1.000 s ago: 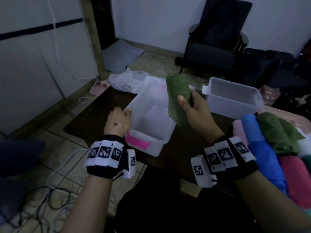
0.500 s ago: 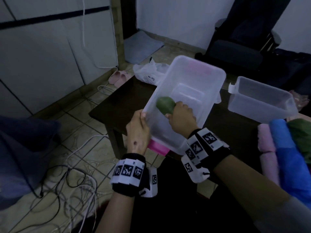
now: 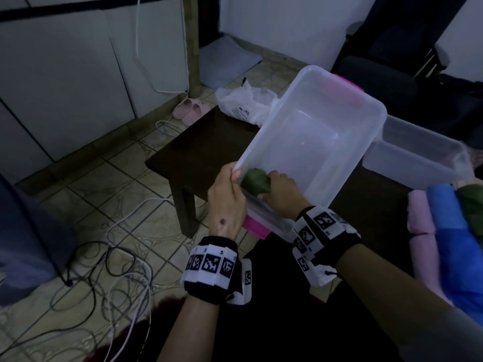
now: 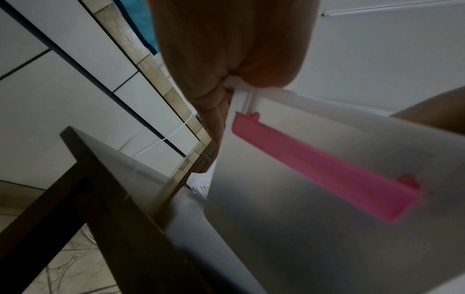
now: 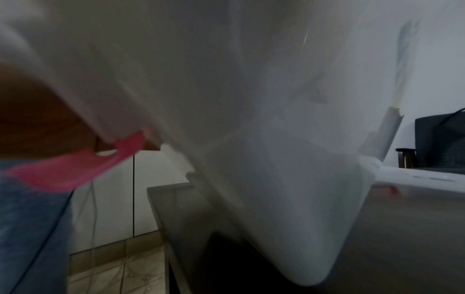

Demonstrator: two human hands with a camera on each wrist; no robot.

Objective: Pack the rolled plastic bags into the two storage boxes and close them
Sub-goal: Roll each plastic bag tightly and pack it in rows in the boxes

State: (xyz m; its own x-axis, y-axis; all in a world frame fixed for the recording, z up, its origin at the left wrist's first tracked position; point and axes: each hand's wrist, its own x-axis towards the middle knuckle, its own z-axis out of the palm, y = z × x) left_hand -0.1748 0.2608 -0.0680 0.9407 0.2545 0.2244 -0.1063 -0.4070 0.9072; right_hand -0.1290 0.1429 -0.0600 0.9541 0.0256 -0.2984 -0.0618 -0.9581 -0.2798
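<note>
A clear storage box [image 3: 347, 97] with pink latches is tilted toward me over the dark table [image 3: 198, 150]. My left hand [image 3: 226, 199] grips its near left rim corner, thumb over the edge; the left wrist view shows the fingers on the box rim [image 4: 241, 87] above a pink latch [image 4: 324, 165]. My right hand [image 3: 281, 190] reaches into the box and holds a dark green rolled bag [image 3: 254, 180] against the near wall. A second clear box [image 3: 418, 158] stands open to the right. The right wrist view shows only the blurred box wall [image 5: 276, 139].
Pink, blue and green rolled bags [image 3: 449, 231] lie piled at the right edge. A crumpled white plastic bag [image 3: 245, 105] sits at the table's far side. Cables [image 3: 122, 270] and pink slippers [image 3: 189, 111] lie on the tiled floor at left. A dark chair [image 3: 386, 69] stands behind.
The right hand has carried the green roll from above the table down into the box, now against its near wall. The left hand has tilted the box up toward me.
</note>
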